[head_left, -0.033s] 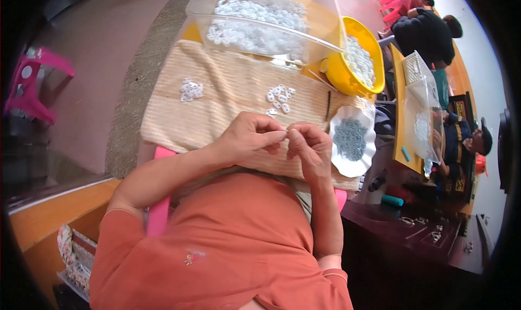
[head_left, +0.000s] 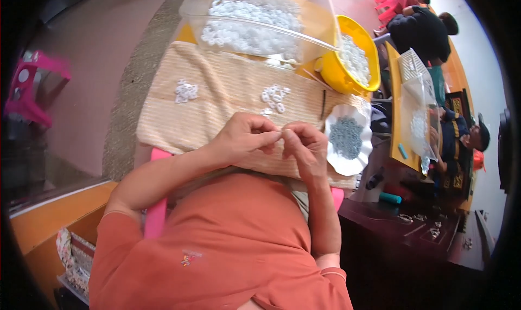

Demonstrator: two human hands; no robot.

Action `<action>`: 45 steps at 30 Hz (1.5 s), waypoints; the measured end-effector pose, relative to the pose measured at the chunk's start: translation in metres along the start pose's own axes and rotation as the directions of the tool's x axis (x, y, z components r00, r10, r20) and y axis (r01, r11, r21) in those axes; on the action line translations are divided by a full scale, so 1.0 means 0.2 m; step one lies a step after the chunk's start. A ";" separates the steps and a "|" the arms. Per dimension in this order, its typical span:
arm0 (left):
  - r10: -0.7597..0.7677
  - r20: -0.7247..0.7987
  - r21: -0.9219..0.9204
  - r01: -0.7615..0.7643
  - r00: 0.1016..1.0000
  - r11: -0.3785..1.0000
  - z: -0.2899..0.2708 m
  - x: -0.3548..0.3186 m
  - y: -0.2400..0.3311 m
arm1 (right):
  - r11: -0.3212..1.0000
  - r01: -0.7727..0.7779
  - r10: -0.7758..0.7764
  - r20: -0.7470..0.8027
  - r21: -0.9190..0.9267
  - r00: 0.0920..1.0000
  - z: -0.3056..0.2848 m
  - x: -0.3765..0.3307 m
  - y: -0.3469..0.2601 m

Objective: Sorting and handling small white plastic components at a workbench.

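Observation:
My left hand (head_left: 242,139) and my right hand (head_left: 306,147) meet above the cloth, thumbs and fingers pinched tip to tip. Whatever sits between them is too small to make out. Just beyond them on the striped beige cloth (head_left: 217,82) lies a loose group of small white oval pieces with holes (head_left: 278,98). Farther left is a tighter heap of similar white pieces (head_left: 186,91). Beside my right hand stands a white scalloped dish (head_left: 339,167) holding many tiny grey-blue parts (head_left: 346,137). A thin dark stick-like tool (head_left: 324,104) lies near the dish.
A clear bin (head_left: 190,9) of white pieces stands at the far side, with a yellow tub (head_left: 332,74) of white pieces to its right. A pink stool (head_left: 35,87) is on the floor at left. Other people (head_left: 418,33) sit at an orange-topped table (head_left: 395,93) at right.
The whole view has shifted slightly, so things appear a little farther left. Both hands stay pinched together in the same place over the cloth.

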State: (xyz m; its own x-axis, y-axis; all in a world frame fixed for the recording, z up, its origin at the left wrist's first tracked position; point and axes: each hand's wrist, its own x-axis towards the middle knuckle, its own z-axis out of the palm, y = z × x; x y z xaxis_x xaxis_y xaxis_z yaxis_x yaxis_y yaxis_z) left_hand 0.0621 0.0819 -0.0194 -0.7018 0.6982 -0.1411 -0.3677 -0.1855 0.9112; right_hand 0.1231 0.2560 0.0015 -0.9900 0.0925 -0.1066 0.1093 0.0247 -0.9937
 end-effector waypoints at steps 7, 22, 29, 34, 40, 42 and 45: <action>0.062 -0.063 0.159 -0.051 0.996 0.986 0.00 -0.03 0.00 | 0.994 0.054 -0.048 0.069 -0.090 0.996 0.01 0.01 0.02; 0.146 -0.093 0.277 -0.116 0.985 0.954 0.01 -0.02 -0.02 | 0.983 0.091 -0.072 0.125 -0.156 0.990 -0.02 0.00 0.02; 0.122 -0.074 0.213 -0.104 0.990 0.972 0.00 -0.02 -0.03 | 0.983 0.091 -0.068 0.144 -0.159 0.987 -0.03 0.01 0.03; 0.064 -0.061 0.197 -0.050 0.996 0.979 0.01 -0.02 -0.01 | 0.976 0.125 -0.106 0.110 -0.178 0.988 -0.02 0.01 0.04; 0.061 -0.049 0.085 -0.057 0.997 0.995 0.00 -0.02 -0.01 | 0.963 0.204 -0.192 0.084 -0.175 0.978 0.00 0.02 0.08; 0.054 -0.058 0.083 -0.049 0.997 0.995 0.00 -0.02 -0.01 | 0.949 0.237 -0.222 0.093 -0.208 0.971 -0.01 0.02 0.08; 0.029 -0.074 0.043 -0.026 0.997 0.999 0.00 -0.02 0.00 | 0.924 0.288 -0.272 0.098 -0.250 0.957 0.00 0.02 0.08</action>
State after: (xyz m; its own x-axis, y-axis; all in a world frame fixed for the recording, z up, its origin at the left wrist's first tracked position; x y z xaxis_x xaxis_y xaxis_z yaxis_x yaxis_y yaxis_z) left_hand 0.0659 0.0794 -0.0191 -0.7551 0.6399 -0.1429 -0.3231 -0.1736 0.9303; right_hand 0.1211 0.2566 -0.0156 -0.9862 -0.0153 0.1649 -0.1619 0.2982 -0.9407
